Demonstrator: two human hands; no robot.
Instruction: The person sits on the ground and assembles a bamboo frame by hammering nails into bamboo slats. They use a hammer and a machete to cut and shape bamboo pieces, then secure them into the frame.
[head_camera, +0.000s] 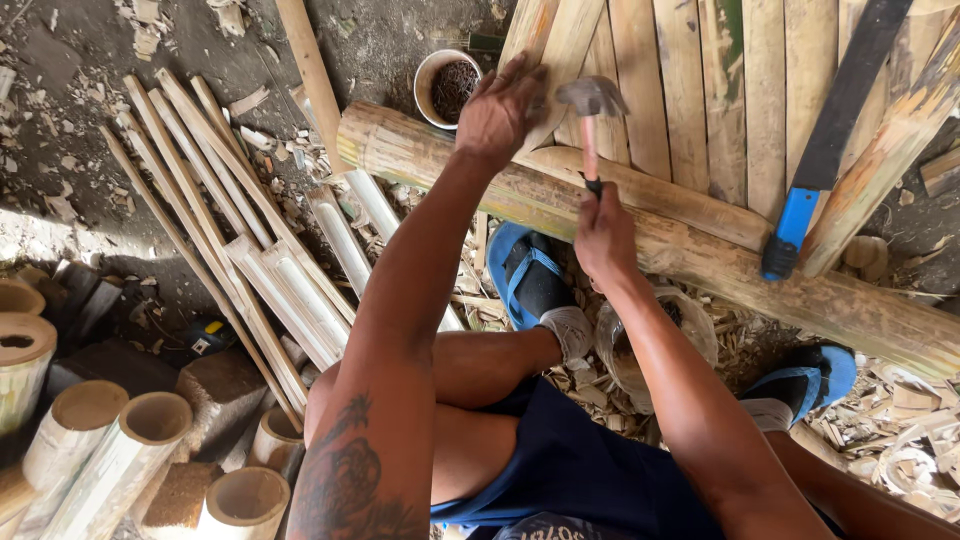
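Two thick bamboo poles (700, 255) lie slantwise under a row of flat bamboo slats (690, 90), long axes running away from the person; the left hand (500, 108) presses open-fingered on the leftmost slat (555, 45), holding nothing; just right of it the hammer (590, 100) stands head-up, handle gripped in the closed right hand (603, 235); both arms reach forward, elbows bent.

A small hammer (590, 110) with a grey steel head and reddish handle stands upright over pale bamboo slats (690, 80), which lie side by side across a thick bamboo pole (700, 250).
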